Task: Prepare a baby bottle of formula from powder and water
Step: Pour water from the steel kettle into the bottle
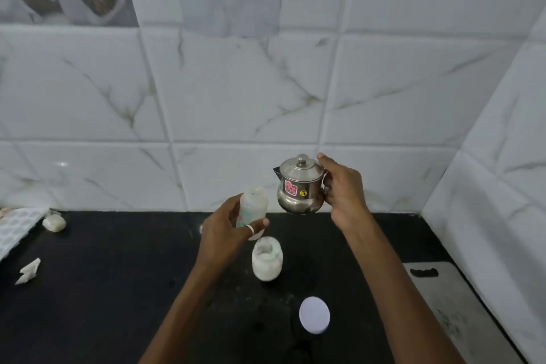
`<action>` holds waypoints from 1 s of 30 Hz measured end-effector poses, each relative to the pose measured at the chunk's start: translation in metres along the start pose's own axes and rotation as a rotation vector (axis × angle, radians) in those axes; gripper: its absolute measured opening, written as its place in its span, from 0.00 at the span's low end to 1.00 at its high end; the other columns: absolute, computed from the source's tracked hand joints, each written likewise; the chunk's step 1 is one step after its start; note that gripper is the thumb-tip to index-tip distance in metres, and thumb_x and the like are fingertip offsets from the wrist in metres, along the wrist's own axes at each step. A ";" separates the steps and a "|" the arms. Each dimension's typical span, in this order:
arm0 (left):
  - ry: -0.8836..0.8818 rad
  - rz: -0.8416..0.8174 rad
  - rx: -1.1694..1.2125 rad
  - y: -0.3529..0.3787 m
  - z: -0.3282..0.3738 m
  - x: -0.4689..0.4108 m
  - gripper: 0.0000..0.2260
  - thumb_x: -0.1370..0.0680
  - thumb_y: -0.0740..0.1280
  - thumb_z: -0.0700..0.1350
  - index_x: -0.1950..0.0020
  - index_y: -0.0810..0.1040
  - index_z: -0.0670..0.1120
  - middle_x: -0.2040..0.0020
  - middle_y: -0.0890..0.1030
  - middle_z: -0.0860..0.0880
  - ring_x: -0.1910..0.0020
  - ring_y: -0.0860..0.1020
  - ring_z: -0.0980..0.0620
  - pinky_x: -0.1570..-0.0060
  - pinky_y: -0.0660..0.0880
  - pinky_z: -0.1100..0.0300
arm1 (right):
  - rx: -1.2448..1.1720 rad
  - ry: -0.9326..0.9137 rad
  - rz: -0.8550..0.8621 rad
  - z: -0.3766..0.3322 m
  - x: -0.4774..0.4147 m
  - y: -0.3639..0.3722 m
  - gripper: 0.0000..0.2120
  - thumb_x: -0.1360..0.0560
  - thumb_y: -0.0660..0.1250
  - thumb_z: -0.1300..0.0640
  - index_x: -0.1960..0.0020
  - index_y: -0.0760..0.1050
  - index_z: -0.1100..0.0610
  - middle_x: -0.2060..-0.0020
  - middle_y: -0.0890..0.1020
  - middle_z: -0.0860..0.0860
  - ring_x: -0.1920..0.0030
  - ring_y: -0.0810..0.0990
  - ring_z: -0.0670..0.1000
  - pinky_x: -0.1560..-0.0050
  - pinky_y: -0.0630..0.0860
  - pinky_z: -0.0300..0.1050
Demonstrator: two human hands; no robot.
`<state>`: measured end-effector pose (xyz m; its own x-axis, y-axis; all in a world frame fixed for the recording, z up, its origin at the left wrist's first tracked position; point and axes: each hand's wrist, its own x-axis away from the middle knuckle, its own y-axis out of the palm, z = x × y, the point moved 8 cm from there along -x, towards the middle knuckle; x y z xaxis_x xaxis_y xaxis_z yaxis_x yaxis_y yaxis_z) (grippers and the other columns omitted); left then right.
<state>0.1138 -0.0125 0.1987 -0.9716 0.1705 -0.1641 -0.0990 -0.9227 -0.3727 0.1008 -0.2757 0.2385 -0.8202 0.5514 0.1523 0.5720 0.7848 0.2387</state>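
My left hand (226, 227) grips a clear, uncapped baby bottle (252, 205), held tilted above the black counter (118, 289). My right hand (342, 189) holds a small lidded steel pot (300, 186) by its handle, just right of the bottle, its spout pointing left toward the bottle mouth. Neither vessel touches the other. Below them an open glass jar of white powder (266, 258) stands on the counter. Nearer me lies a round white lid (314, 315).
White marbled tiles line the wall behind and the corner at right. A grey cutting board (449, 304) lies at the right edge. At far left are a patterned white tray (17, 226), a pale lump (54, 222) and torn white scraps (29, 270).
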 end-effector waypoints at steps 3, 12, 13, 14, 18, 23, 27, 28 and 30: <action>0.056 0.029 -0.004 -0.019 0.020 -0.008 0.27 0.30 0.80 0.52 0.33 0.77 0.55 0.47 0.81 0.64 0.48 0.78 0.69 0.54 0.71 0.77 | -0.003 -0.018 -0.027 -0.035 0.013 0.019 0.15 0.28 0.75 0.53 0.68 0.73 0.53 0.76 0.64 0.48 0.74 0.61 0.48 0.70 0.57 0.43; 0.140 0.078 0.003 -0.055 0.053 -0.022 0.29 0.30 0.80 0.53 0.31 0.76 0.53 0.47 0.79 0.64 0.48 0.78 0.67 0.56 0.70 0.79 | 0.001 -0.069 -0.083 -0.074 0.030 0.052 0.15 0.27 0.74 0.53 0.67 0.72 0.54 0.75 0.64 0.48 0.75 0.60 0.48 0.73 0.58 0.41; 0.141 0.081 0.000 -0.056 0.053 -0.023 0.29 0.30 0.80 0.52 0.30 0.76 0.52 0.46 0.79 0.63 0.48 0.78 0.64 0.56 0.70 0.78 | 0.005 -0.069 -0.090 -0.075 0.031 0.054 0.15 0.27 0.74 0.53 0.67 0.71 0.54 0.75 0.64 0.48 0.75 0.60 0.48 0.74 0.58 0.41; 0.143 0.084 -0.002 -0.058 0.053 -0.024 0.29 0.29 0.80 0.52 0.30 0.76 0.52 0.45 0.79 0.62 0.47 0.78 0.63 0.55 0.70 0.78 | 0.009 -0.071 -0.094 -0.075 0.032 0.056 0.15 0.27 0.74 0.53 0.67 0.71 0.54 0.75 0.64 0.48 0.75 0.60 0.48 0.74 0.58 0.41; 0.147 0.093 -0.010 -0.061 0.052 -0.026 0.30 0.29 0.79 0.53 0.29 0.76 0.51 0.42 0.80 0.59 0.44 0.78 0.58 0.53 0.68 0.77 | 0.055 -0.097 -0.095 -0.079 0.035 0.062 0.14 0.27 0.74 0.53 0.67 0.73 0.54 0.75 0.65 0.48 0.75 0.62 0.47 0.75 0.61 0.39; 0.147 0.112 -0.011 -0.064 0.047 -0.026 0.30 0.30 0.80 0.54 0.30 0.76 0.52 0.42 0.80 0.59 0.43 0.78 0.57 0.52 0.69 0.76 | 0.129 -0.162 -0.097 -0.091 0.037 0.071 0.10 0.28 0.74 0.55 0.62 0.76 0.57 0.74 0.65 0.48 0.71 0.64 0.48 0.67 0.63 0.43; 0.147 0.118 -0.022 -0.065 0.044 -0.025 0.31 0.30 0.80 0.55 0.29 0.76 0.53 0.41 0.80 0.59 0.41 0.78 0.58 0.51 0.70 0.75 | 0.196 -0.206 -0.115 -0.099 0.037 0.078 0.09 0.29 0.74 0.56 0.62 0.77 0.58 0.76 0.66 0.47 0.71 0.65 0.49 0.64 0.64 0.44; 0.149 0.119 -0.029 -0.065 0.043 -0.025 0.31 0.30 0.79 0.55 0.29 0.75 0.53 0.40 0.80 0.59 0.41 0.78 0.58 0.51 0.69 0.76 | 0.215 -0.221 -0.121 -0.101 0.037 0.081 0.09 0.29 0.75 0.56 0.61 0.77 0.59 0.76 0.66 0.48 0.70 0.66 0.49 0.64 0.65 0.44; 0.156 0.122 -0.045 -0.065 0.044 -0.024 0.32 0.30 0.79 0.55 0.28 0.75 0.52 0.39 0.79 0.58 0.40 0.77 0.58 0.52 0.69 0.78 | 0.263 -0.253 -0.133 -0.104 0.037 0.085 0.09 0.30 0.75 0.57 0.61 0.77 0.59 0.74 0.67 0.49 0.69 0.67 0.50 0.64 0.66 0.44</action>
<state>0.1346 0.0281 0.2669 -0.9304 0.1135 -0.3485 0.0303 -0.9238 -0.3817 0.1180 -0.2179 0.3647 -0.8774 0.4663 -0.1127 0.4710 0.8819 -0.0185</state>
